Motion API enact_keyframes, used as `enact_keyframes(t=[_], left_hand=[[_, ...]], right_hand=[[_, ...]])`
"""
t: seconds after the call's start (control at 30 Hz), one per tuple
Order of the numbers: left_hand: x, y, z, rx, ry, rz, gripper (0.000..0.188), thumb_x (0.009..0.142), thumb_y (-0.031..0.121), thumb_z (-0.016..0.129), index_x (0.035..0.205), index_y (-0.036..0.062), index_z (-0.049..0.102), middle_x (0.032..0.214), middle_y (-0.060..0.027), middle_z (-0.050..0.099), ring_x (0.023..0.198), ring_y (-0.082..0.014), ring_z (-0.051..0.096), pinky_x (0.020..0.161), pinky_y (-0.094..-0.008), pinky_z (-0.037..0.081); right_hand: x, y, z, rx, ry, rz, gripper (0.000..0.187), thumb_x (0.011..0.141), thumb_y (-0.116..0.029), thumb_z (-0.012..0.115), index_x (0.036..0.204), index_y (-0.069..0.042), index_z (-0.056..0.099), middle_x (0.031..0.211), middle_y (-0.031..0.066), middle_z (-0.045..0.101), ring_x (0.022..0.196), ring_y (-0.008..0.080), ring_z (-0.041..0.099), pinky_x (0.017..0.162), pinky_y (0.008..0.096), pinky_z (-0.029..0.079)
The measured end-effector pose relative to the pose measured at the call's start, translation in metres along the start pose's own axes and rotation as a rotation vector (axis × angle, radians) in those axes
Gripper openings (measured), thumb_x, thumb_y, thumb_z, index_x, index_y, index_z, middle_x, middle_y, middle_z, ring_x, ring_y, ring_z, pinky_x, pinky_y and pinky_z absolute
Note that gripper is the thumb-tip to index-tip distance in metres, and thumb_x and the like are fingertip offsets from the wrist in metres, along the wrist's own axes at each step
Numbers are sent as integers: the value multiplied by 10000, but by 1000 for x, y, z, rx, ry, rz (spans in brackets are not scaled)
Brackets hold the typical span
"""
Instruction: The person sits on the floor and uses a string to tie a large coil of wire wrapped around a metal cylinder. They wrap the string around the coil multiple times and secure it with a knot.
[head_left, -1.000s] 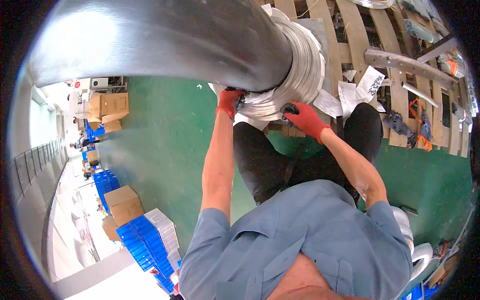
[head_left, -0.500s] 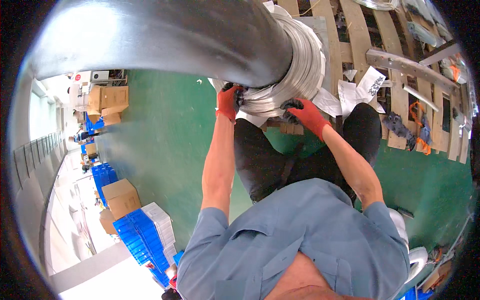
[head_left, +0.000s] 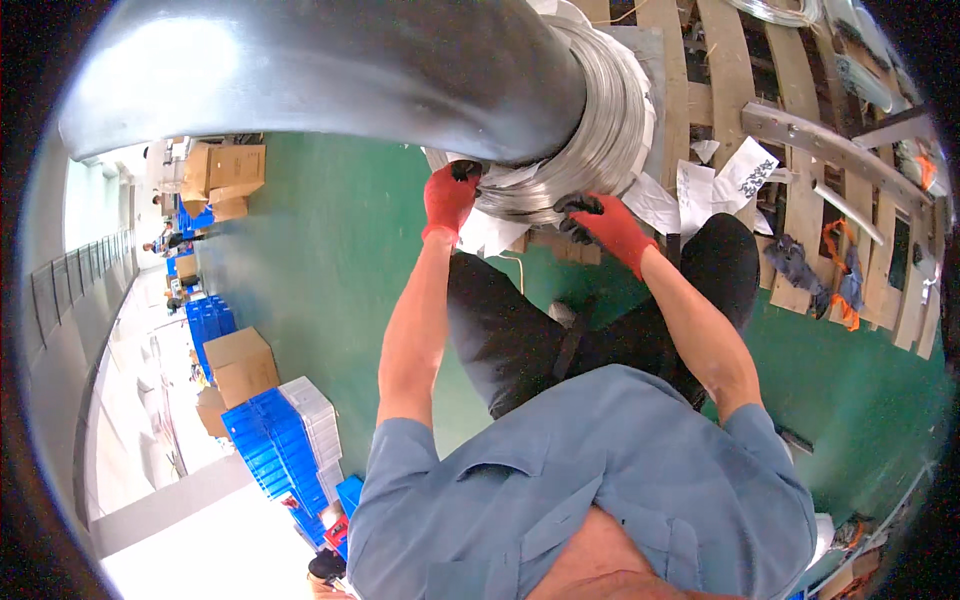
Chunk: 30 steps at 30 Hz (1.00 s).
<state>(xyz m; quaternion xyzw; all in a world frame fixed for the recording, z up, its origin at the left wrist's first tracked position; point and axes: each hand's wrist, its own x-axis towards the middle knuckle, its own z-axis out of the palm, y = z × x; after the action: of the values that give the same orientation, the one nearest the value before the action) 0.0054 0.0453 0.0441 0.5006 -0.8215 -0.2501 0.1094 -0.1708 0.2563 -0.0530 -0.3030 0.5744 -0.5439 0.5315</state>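
A thick coil of silver metal wire (head_left: 610,125) lies around the lower end of a large dark, shiny cylinder (head_left: 350,75). My left hand (head_left: 453,198), in a red glove with black fingertips, is closed at the coil's near left edge. Whatever its fingers pinch is hidden. My right hand (head_left: 612,228), gloved the same way, has its fingers curled at the coil's near edge, touching the wire. White paper (head_left: 490,232) hangs out below the coil beside my left hand.
A wooden pallet (head_left: 720,60) lies under and right of the coil. On it are a metal angle bar (head_left: 830,140), a sheet of white paper (head_left: 742,178) and a dark glove (head_left: 795,268). Blue crates (head_left: 265,435) and cardboard boxes (head_left: 240,362) stand left on the green floor.
My left hand has moved slightly left and rotated at the coil's edge, baring more white paper below. My right hand has shifted only a little left.
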Motion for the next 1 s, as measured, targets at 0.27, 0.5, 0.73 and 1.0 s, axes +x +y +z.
enact_keyframes(t=[0.27, 0.5, 0.73, 1.0], left_hand=[[-9, 11, -2, 172, 20, 33, 238, 780, 277, 591, 893, 83, 672, 812, -146, 661, 772, -331, 638, 683, -419, 490], [11, 15, -14, 369, -141, 131, 313, 783, 348, 538, 838, 71, 673, 797, -181, 647, 782, -381, 613, 701, -453, 483], [7, -10, -22, 70, -181, 253, 270, 719, 252, 650, 910, 66, 693, 762, -136, 673, 706, -250, 659, 665, -335, 506], [-10, -22, -16, -415, -53, 205, 193, 738, 155, 669, 889, 36, 689, 761, -104, 680, 653, -154, 647, 631, -301, 506]], right_hand=[[-11, -26, -15, 7, -73, -6, 357, 808, -265, 647, 1057, -10, 627, 934, 109, 672, 824, 178, 614, 752, 321, 489], [-22, -51, -13, -63, 16, -76, 398, 790, -273, 667, 1105, -34, 614, 974, 140, 664, 869, 219, 626, 776, 339, 487], [0, -78, 30, -667, 76, -602, 454, 817, -242, 584, 1232, -72, 514, 1065, 187, 615, 930, 369, 600, 801, 425, 490], [73, -65, 106, -1075, 137, -547, 504, 807, -192, 560, 1286, -83, 450, 1137, 184, 580, 955, 352, 592, 800, 429, 484]])
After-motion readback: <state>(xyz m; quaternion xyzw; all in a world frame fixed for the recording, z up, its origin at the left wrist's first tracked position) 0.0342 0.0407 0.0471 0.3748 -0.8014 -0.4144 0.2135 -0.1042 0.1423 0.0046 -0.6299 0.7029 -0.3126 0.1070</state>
